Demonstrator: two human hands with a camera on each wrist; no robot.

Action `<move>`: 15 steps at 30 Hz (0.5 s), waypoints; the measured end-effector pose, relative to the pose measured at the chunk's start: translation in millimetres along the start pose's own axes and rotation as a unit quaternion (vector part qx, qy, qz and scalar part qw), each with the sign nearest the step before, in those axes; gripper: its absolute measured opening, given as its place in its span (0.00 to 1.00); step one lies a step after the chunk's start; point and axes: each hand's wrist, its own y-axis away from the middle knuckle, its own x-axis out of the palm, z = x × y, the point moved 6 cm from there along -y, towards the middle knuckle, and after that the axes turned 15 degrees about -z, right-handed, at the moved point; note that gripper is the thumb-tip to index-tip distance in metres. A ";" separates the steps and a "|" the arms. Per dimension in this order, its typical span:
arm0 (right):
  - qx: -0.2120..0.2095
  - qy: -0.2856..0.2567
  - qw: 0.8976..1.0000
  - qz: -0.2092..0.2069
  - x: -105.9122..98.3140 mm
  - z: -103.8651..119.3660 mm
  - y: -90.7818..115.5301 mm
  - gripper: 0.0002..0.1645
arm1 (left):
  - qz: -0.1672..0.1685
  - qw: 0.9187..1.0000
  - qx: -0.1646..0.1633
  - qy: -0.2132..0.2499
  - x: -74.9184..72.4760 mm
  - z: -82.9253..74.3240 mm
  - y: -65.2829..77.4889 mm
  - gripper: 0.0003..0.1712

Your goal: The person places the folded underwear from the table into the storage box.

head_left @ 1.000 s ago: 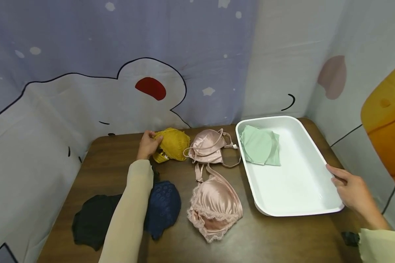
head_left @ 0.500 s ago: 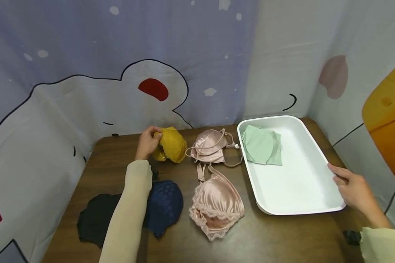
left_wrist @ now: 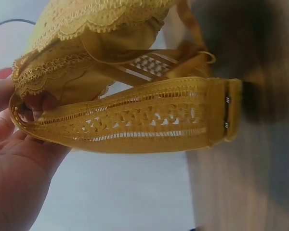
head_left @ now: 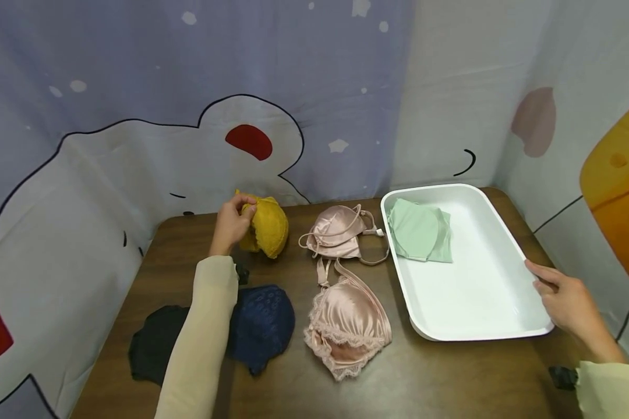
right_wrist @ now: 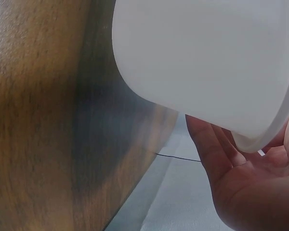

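My left hand (head_left: 233, 222) pinches a yellow bra (head_left: 271, 228) by its edge at the back left of the table. In the left wrist view the lace cup (left_wrist: 101, 19) hangs beside the openwork band (left_wrist: 149, 118), whose hook end dangles over the tabletop. My right hand (head_left: 568, 302) grips the right rim of a white tray (head_left: 482, 297), thumb over the top and fingers beneath, as the right wrist view shows. Folded pale green fabric (head_left: 421, 230) lies in the tray's back left corner.
Between the yellow bra and the tray lies a pink satin bra (head_left: 335, 230), with a lace-trimmed pink bra (head_left: 348, 326) in front of it. A navy bra (head_left: 264, 323) and a dark green garment (head_left: 157, 343) lie around my left forearm. Printed curtains (head_left: 346, 87) enclose the table (head_left: 377, 390).
My left hand has raised the yellow bra and drawn it slightly left, so its cup now hangs turned on its side. My right hand keeps its hold on the tray.
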 end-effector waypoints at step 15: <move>0.012 -0.005 1.000 -0.001 -0.3 1.9 1.1 0.27 | -0.024 0.998 0.057 0.022 -13.2 -45.2 -3.9 0.08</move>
